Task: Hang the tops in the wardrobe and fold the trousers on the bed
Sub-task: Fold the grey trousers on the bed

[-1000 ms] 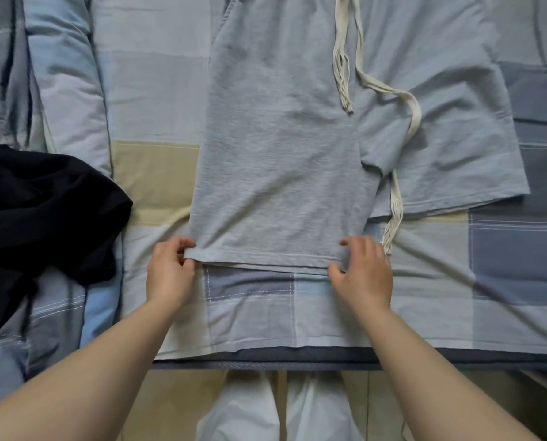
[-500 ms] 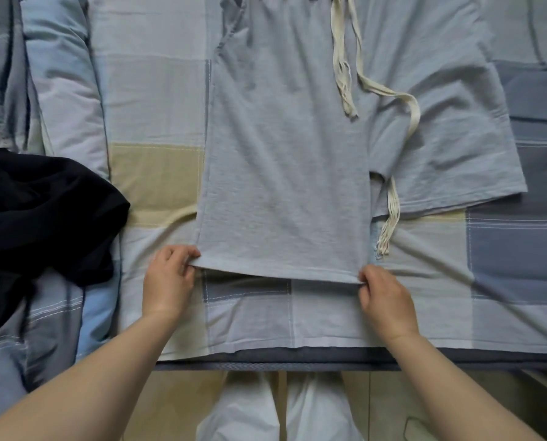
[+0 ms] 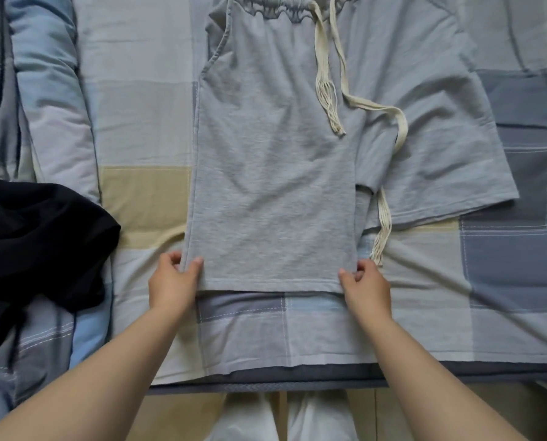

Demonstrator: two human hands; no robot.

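Pinching grey shorts (image 3: pixel 272 186) hem: left hand (image 3: pixel 173 281), right hand (image 3: pixel 366 286); checked bedsheet (image 3: pixel 138 122) beneath

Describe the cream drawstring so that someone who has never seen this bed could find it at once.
On the checked bedsheet lie grey shorts, both hands pinching their near hem. From the gathered waistband at the far end, the drawstring trails down the middle. It alone is cream and ends in fringed tassels.

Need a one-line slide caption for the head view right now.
Both hands pinch the hem corners of grey drawstring shorts laid flat on a checked bedsheet.
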